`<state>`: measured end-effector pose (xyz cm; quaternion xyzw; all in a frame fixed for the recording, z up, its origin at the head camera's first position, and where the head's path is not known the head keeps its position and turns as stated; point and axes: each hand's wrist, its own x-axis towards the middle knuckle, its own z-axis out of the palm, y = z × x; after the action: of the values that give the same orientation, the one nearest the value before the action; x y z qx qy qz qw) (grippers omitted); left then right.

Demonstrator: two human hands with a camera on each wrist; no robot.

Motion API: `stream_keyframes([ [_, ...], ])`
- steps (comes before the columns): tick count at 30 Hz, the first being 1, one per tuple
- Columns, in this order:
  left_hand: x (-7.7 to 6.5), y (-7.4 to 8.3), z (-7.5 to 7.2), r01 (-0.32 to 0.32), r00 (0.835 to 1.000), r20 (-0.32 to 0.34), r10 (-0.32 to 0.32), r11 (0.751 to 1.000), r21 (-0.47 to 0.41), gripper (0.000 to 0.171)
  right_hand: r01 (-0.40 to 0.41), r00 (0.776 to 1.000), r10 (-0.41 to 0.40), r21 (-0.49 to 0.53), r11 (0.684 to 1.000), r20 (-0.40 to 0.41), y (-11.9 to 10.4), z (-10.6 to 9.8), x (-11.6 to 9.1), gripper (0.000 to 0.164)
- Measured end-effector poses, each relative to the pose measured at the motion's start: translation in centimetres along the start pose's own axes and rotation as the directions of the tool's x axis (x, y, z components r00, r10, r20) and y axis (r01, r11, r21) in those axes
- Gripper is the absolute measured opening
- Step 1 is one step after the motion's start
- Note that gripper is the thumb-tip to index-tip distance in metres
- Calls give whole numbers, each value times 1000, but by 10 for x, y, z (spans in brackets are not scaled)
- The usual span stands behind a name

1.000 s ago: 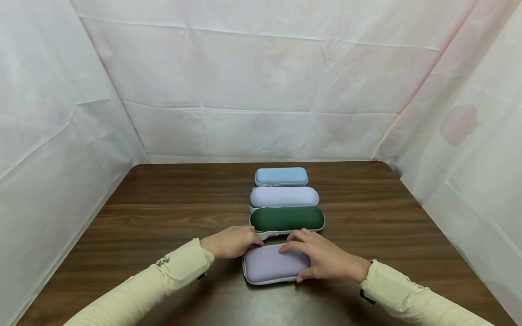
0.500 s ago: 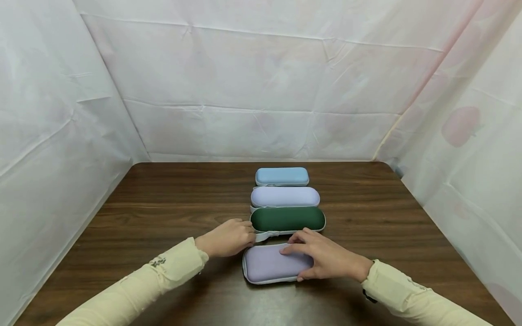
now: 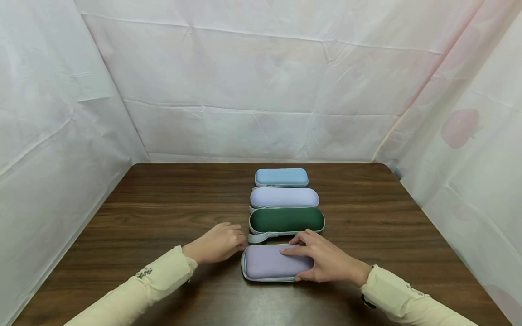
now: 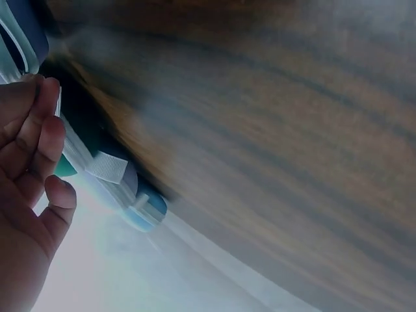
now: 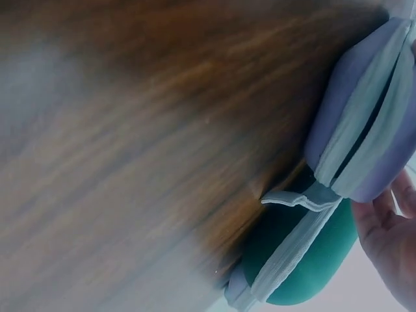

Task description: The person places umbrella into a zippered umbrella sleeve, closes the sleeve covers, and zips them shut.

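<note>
A purple zippered glasses case (image 3: 265, 265) lies flat near the front of the table. My right hand (image 3: 326, 260) grips its right end, thumb at the front edge and fingers over the top and back. At its back left corner is my left hand (image 3: 216, 242), fingers curled. In the left wrist view, thumb and index fingertip pinch together right at the case's zip band, hiding the zipper pull. A dark gap runs between the pale zip tapes (image 5: 351, 123) in the right wrist view. Just behind lies a green glasses case (image 3: 287, 220) with a pale strap (image 3: 261, 237).
Behind the green case, a lavender case (image 3: 284, 198) and a light blue case (image 3: 281, 177) lie in a row toward the back edge. The dark wooden table (image 3: 175, 194) is enclosed by pale hanging sheets (image 3: 261, 81) at the back and both sides.
My left hand has moved left along the back edge of the purple case to its left corner, uncovering the green case's strap. My right hand has stayed on the purple case.
</note>
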<state>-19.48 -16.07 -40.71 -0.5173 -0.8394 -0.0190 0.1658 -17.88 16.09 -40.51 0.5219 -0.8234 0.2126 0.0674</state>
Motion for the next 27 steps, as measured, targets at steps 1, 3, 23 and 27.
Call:
stream_keyframes([
  [1,-2,0,0,9,1000,-5,-9,1000,-9,11,-3,1000,3,-9,1000,-6,0,1,0,57],
  [3,-4,1,0,29,1000,-10,-29,999,-26,13,-10,1000,9,-27,1000,-20,-1,2,-1,56],
  [23,-19,24,0,156,988,9,-157,972,-177,20,-177,982,168,-103,979,-87,-18,9,-1,55],
  [27,-18,31,-1,165,986,15,-165,965,-204,21,-209,974,195,-129,969,-114,-23,10,0,56],
])
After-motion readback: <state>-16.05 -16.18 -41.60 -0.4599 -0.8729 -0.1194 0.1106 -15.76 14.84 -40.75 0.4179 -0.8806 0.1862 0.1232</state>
